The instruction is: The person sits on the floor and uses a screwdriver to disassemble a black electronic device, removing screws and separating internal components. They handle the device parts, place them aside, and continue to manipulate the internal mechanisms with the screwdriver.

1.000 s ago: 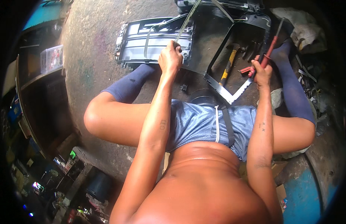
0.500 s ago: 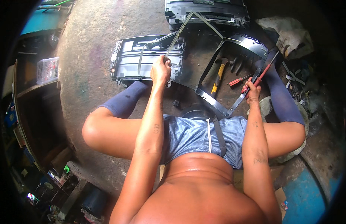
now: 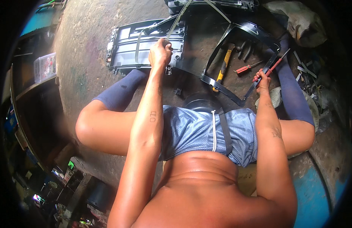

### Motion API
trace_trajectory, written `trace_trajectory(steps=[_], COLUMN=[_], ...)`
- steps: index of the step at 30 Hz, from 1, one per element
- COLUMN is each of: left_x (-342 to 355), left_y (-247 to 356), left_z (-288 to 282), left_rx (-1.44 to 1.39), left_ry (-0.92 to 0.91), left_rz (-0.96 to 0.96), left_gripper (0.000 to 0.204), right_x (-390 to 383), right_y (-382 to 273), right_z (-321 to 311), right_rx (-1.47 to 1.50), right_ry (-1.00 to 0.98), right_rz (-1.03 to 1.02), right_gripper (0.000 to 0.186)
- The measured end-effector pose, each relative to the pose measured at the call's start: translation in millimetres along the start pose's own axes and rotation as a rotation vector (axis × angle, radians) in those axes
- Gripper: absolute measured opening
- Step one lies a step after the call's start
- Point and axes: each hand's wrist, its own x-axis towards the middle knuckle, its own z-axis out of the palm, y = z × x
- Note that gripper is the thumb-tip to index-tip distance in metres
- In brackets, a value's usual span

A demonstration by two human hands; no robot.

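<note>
My left hand [image 3: 160, 53] is closed on a long, thin grey-green strip [image 3: 176, 22], in front of a grey plastic panel [image 3: 123, 53]. From that fist the strip rises, bends sharply near the top edge and comes down to the upper corner of a dark, open frame [image 3: 222, 89]. One loose tail of the strip curves down over the panel. On the right, my right hand [image 3: 262, 81] is wrapped round the frame's side together with a red screwdriver [image 3: 272, 67], whose shaft points up and right. The frame is held slanted above the floor.
Through the frame's opening show a hammer [image 3: 223, 70] with a yellow handle, dark pliers [image 3: 246, 51] and another red screwdriver [image 3: 245, 68] on the floor. A black plastic housing [image 3: 206, 7] stands beyond. A pale sack [image 3: 297, 22] and scraps lie right; a clear basket [image 3: 45, 67] sits left.
Both hands have moved farther away from me, the right one also rightward. The frame has shifted right with it, and the strip's bend now reaches the top edge. Both grips stay closed.
</note>
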Motion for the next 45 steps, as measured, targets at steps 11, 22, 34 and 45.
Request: trace_trajectory(steps=[11, 22, 34, 45], left_x=[4.3, -7.6, -88.0, -124.1], left_y=[-52.2, -51.6, 59.3, 214.9], left_z=[-33.2, -22.8, -158.8, -145.9], left_rx=[0.072, -0.002, 0.111, -0.761], left_ry=[0.121, -0.201, -0.314, -0.516], left_rz=[0.045, 0.082, 0.355, 0.27], left_gripper=[0.016, 0.042, 0.024, 0.032], right_x=[22.7, 32.7, -3.6, -196.9], right_y=[-8.5, -3.2, 22.4, -228.7], right_z=[-52.9, 0.9, 83.0, 80.8], right_rx=[-0.26, -1.083, -1.169, 0.168], right_ry=[0.031, 0.451, 0.377, -0.887], right_rz=[-0.025, -0.438, -0.791, 0.068], right_gripper=[0.016, 0.059, 0.086, 0.103])
